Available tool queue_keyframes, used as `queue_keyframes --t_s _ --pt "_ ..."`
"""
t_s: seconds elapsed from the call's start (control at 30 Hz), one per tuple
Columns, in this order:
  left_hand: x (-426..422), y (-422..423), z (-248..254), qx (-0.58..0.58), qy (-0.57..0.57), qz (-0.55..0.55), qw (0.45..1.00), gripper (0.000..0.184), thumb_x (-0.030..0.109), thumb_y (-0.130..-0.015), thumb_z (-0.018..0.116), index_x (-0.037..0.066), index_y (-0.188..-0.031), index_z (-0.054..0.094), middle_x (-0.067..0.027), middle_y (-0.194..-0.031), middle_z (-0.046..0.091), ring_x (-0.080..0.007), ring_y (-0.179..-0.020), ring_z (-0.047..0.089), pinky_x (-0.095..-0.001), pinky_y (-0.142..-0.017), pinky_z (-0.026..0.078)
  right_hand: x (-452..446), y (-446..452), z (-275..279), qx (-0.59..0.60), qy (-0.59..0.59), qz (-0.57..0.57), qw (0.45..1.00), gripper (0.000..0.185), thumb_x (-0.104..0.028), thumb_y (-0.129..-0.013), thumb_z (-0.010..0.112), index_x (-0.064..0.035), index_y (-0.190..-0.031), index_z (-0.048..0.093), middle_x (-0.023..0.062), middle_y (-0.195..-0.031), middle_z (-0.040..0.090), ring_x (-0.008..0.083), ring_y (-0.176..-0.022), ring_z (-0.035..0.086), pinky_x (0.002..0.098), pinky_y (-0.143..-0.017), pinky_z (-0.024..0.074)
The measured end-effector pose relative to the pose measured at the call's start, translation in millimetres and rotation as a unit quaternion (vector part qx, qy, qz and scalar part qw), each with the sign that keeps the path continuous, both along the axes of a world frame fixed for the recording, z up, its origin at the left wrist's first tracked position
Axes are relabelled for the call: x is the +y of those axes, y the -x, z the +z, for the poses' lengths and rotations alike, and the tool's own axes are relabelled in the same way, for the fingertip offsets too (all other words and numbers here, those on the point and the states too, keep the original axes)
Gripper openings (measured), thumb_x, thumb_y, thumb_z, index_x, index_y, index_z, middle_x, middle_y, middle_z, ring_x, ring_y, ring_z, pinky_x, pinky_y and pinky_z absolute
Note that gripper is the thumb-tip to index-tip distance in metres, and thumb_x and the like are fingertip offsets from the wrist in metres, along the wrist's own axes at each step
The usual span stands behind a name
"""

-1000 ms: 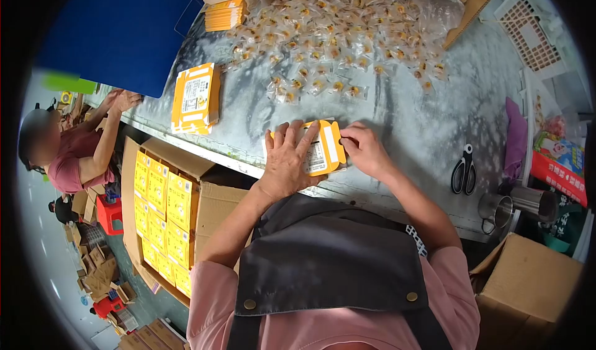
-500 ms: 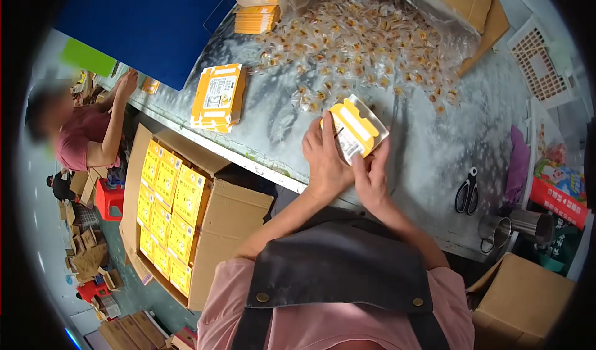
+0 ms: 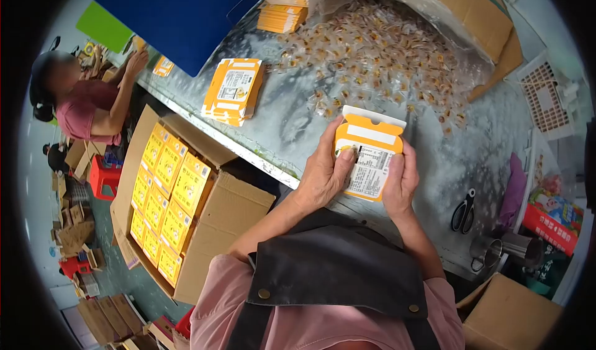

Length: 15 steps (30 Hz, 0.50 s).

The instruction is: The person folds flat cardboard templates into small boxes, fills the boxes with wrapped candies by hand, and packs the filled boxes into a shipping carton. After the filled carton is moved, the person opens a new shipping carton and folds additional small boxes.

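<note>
Between my two hands is a small yellow-and-white carton [image 3: 374, 171], its printed label panel facing up and a white flap standing out at the far end. My left hand [image 3: 324, 175] grips its left side, thumb on the label. My right hand [image 3: 400, 181] is closed round the right edge. Beyond the carton lies a wide heap of small clear-wrapped pieces [image 3: 385, 58]. Left of my hands, a stack of flat, unfolded cartons [image 3: 234, 89] rests on the table [image 3: 285, 126].
A cardboard box [image 3: 233, 226] full of yellow cartons [image 3: 167, 188] stands at the table's left edge. Scissors [image 3: 463, 212] and metal cups [image 3: 485, 250] lie on the right. More flat cartons [image 3: 282, 18] are stacked at the back. A co-worker [image 3: 93, 101] is at far left.
The carton has turned from tilted to nearly upright, with its label more fully visible. My right hand has moved from its near end to its right side. The camera view has shifted slightly.
</note>
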State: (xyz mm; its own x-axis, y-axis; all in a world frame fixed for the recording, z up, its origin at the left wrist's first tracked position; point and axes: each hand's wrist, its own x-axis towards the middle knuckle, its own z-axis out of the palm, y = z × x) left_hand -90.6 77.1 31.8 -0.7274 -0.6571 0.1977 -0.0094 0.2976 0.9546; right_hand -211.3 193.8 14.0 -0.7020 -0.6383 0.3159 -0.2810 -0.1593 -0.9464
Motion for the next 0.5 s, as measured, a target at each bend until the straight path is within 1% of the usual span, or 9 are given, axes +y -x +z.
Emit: queue_keyframes --t_s 0.1,0.13,0.17,0.23,0.27,0.37,0.4,0.43,0.5 --pt "3 -7 7 -0.024 0.010 -0.001 1.000 0.042 0.027 -0.102 0.045 0.007 -0.137 0.033 -0.0181 -0.102 0.063 -0.0269 -0.089 0.065 -0.0347 -0.080 0.050 3 1 6 0.019 0.014 0.009 1.000 0.028 -0.019 -0.104 0.038 0.0008 -0.117 0.053 0.0060 -0.102 0.061 0.0072 -0.089 0.055 0.0243 -0.078 0.0456" --pt "7 -6 10 0.013 -0.033 0.024 0.999 0.029 0.027 -0.103 0.044 0.004 -0.119 0.048 -0.0128 -0.089 0.061 -0.0216 -0.077 0.060 -0.0329 -0.071 0.049 2 1 11 0.042 0.012 0.001 0.999 0.026 -0.018 -0.104 0.039 0.0019 -0.110 0.054 0.0069 -0.097 0.061 0.0078 -0.083 0.055 0.0248 -0.074 0.0459" --pt "6 -8 5 0.025 -0.021 0.040 0.999 0.027 0.028 -0.103 0.044 0.003 -0.112 0.050 -0.0116 -0.086 0.059 -0.0195 -0.073 0.057 -0.0316 -0.068 0.048 2 4 8 0.086 0.011 0.015 0.996 0.027 -0.018 -0.104 0.039 0.0027 -0.111 0.054 0.0074 -0.097 0.061 0.0086 -0.084 0.055 0.0247 -0.074 0.0460" --pt "4 -8 2 0.050 0.002 0.065 0.997 0.030 0.029 -0.103 0.043 0.001 -0.099 0.054 -0.0092 -0.080 0.057 -0.0153 -0.067 0.053 -0.0291 -0.062 0.045 1 10 8 0.175 0.010 0.037 0.984 0.028 -0.017 -0.103 0.039 0.0042 -0.112 0.054 0.0085 -0.098 0.062 0.0101 -0.085 0.056 0.0247 -0.076 0.0462" --pt "5 -10 5 0.063 -0.052 0.069 0.994 0.035 0.028 -0.104 0.042 0.000 -0.085 0.053 -0.0060 -0.076 0.055 -0.0104 -0.062 0.048 -0.0259 -0.056 0.042 3 7 10 0.148 -0.003 0.035 0.988 0.027 -0.013 -0.102 0.040 0.0066 -0.114 0.055 0.0101 -0.103 0.061 0.0130 -0.091 0.057 0.0257 -0.081 0.0462" --pt "7 -11 16 0.045 -0.084 0.117 0.989 0.032 0.025 -0.104 0.041 0.001 -0.087 0.053 -0.0041 -0.075 0.054 -0.0082 -0.061 0.048 -0.0240 -0.055 0.041 -11 -3 25 0.118 0.038 0.015 0.992 0.027 -0.010 -0.101 0.041 0.0082 -0.114 0.056 0.0112 -0.111 0.060 0.0146 -0.097 0.057 0.0268 -0.084 0.0459" --pt "8 -5 20 0.097 -0.064 0.157 0.981 0.029 0.022 -0.104 0.042 0.000 -0.089 0.054 -0.0039 -0.077 0.055 -0.0083 -0.063 0.049 -0.0256 -0.056 0.043 -11 -5 26 0.112 0.044 0.024 0.992 0.024 -0.007 -0.099 0.045 0.0067 -0.112 0.059 0.0132 -0.113 0.059 0.0173 -0.096 0.058 0.0281 -0.084 0.0466" --pt "7 -3 20 0.117 -0.071 0.162 0.977 0.027 0.021 -0.103 0.044 0.000 -0.089 0.054 -0.0043 -0.076 0.055 -0.0093 -0.063 0.049 -0.0264 -0.056 0.043 -12 -2 30 0.191 0.028 0.030 0.981 0.023 -0.006 -0.097 0.048 0.0053 -0.113 0.059 0.0156 -0.112 0.059 0.0209 -0.094 0.060 0.0301 -0.082 0.0479" --pt "6 -2 18 0.157 -0.086 0.170 0.969 0.025 0.019 -0.102 0.047 -0.001 -0.090 0.056 -0.0052 -0.075 0.055 -0.0113 -0.063 0.050 -0.0281 -0.057 0.043 -13 8 40 0.345 -0.006 0.042 0.938 0.023 -0.004 -0.093 0.053 0.0026 -0.113 0.060 0.0206 -0.110 0.060 0.0282 -0.089 0.062 0.0339 -0.078 0.0505"
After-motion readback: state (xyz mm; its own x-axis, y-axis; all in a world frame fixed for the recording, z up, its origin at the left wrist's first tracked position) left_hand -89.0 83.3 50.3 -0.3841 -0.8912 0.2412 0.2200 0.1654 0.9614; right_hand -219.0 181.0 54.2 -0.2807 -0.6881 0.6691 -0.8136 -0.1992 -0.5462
